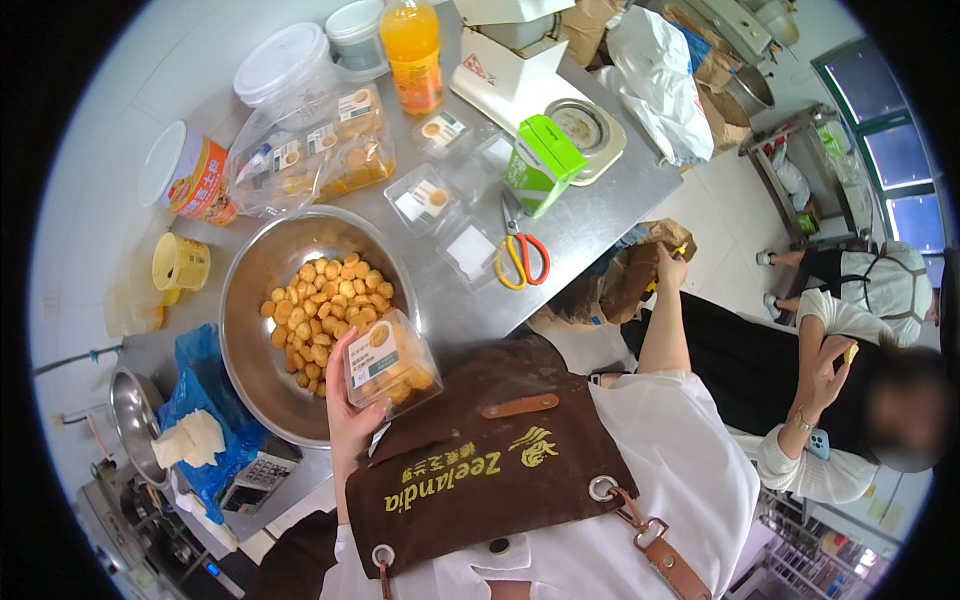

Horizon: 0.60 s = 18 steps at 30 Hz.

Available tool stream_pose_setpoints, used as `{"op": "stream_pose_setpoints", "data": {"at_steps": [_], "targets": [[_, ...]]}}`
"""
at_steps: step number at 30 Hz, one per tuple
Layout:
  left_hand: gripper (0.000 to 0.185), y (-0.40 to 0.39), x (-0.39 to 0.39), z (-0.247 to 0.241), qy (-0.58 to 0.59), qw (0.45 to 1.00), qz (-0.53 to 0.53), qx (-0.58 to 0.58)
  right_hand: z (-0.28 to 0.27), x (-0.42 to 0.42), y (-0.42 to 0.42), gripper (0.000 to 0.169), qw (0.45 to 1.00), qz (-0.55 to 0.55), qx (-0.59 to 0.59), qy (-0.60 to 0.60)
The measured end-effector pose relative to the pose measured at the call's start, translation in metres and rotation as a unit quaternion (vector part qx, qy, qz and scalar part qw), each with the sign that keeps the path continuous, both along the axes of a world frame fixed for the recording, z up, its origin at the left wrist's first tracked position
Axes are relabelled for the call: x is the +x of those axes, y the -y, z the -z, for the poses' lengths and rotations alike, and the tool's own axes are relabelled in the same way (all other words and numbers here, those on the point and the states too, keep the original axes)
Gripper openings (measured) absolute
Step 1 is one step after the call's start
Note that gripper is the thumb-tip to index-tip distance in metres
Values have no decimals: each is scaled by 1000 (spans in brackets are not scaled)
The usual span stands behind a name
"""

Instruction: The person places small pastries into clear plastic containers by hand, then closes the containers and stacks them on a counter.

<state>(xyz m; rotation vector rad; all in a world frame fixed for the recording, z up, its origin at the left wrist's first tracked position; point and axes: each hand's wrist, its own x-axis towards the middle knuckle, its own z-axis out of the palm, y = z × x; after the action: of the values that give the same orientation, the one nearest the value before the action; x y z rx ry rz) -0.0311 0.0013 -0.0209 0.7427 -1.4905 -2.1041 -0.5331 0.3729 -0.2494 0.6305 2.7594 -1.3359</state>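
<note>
My left hand (354, 405) grips a clear plastic box (394, 364) filled with small round golden biscuits, its labelled face turned up. The box is tilted over the near right rim of a large steel bowl (244, 375), where loose biscuits (330, 311) of the same kind lie. Out to the right, my right hand (671, 266) is closed around a slim yellow-and-dark object (679, 252), above an open brown paper bag (619, 277). What that object is cannot be told. Scissors (519, 251) with one red and one yellow handle lie on the steel table (600, 225).
Clear labelled lids (424, 199), a green carton (541, 165), a scale (592, 139), an orange drink bottle (412, 56) and bagged biscuit boxes (322, 150) stand beyond. A blue plastic bag (199, 375) lies left. Another person (817, 427) stands at the right, someone else behind.
</note>
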Motion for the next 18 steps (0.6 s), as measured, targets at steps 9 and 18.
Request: {"op": "stream_pose_setpoints", "data": {"at_steps": [9,18], "targets": [[95,7,-10,3,1,996,86,-33,-10,-18,-5,34,989,-75,3,127],[76,5,-20,-13,-12,996,66,-56,-229,134,138,28,873,-426,-230,-55]]}}
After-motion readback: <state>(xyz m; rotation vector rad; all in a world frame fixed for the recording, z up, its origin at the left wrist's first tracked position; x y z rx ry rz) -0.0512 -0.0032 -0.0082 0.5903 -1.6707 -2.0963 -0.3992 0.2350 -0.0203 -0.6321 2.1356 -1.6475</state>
